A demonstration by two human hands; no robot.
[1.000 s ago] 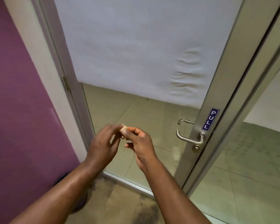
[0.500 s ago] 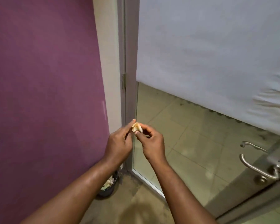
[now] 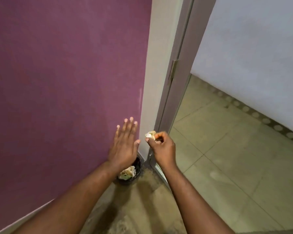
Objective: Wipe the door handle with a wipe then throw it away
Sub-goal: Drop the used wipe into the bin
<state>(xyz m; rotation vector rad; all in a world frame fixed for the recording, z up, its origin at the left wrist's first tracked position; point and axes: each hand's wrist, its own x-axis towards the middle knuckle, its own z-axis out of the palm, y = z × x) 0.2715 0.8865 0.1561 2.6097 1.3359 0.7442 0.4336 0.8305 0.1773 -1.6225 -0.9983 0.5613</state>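
Up at the fingertips of the right hand (image 3: 162, 147) sits the wipe (image 3: 150, 134), crumpled into a small pale wad and pinched between thumb and forefinger, with the other fingers curled in toward the palm. Balled up this way, it has no clear long axis; it pokes up and a little to the left out of the grip, toward the cream door jamb (image 3: 156, 81) just behind it. Whether it touches the jamb cannot be told.

Just to the left, apart from the wad, the left hand (image 3: 124, 146) is spread flat and empty, fingers extended and pointing up in front of the purple wall (image 3: 66, 81); its thumb reaches toward the right hand without meeting it.

Below the left palm and partly hidden by that wrist, a small dark waste bin (image 3: 137, 168) stands on the floor in the corner where the wall meets the jamb. Crumpled pale paper (image 3: 128, 172) lies inside it, near the rim. The bin's mouth faces up and its right side is uncovered, with bare, dirty floor (image 3: 142, 208) in front of it between the two forearms.

To the right of the jamb runs the grey metal door frame (image 3: 181, 81) with a hinge (image 3: 173, 68), then the glass door panel, frosted on top (image 3: 252, 56) and clear lower down, showing tiled floor (image 3: 227, 157) beyond.
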